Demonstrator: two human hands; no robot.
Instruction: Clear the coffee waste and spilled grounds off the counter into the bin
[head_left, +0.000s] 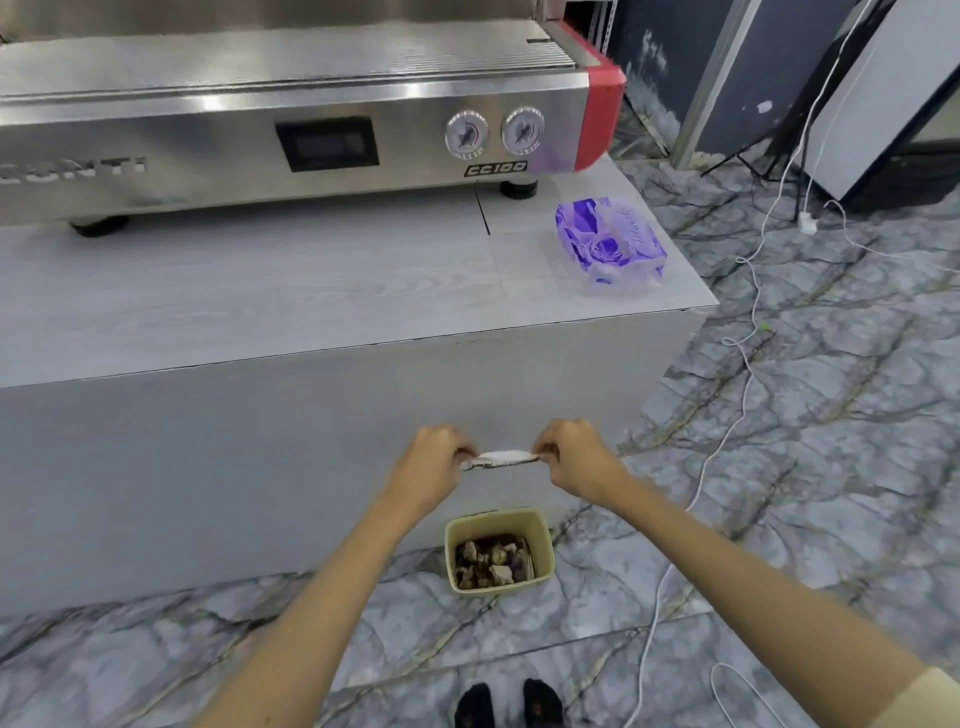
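Note:
A folded white tissue (500, 459) with a dark stained edge is stretched flat between both hands, in front of the counter's grey face. My left hand (431, 467) pinches its left end and my right hand (574, 457) pinches its right end. Directly below them on the floor stands a small beige bin (543, 535), partly filled with brown coffee waste and crumpled tissues. The grey wood-grain counter (260, 291) top shows no grounds that I can make out.
A steel espresso machine (291, 119) with a red end panel fills the back of the counter. A purple tissue pack (608, 241) lies near the counter's right corner. White cables (748, 374) trail over the marble floor on the right. My feet (506, 704) are below the bin.

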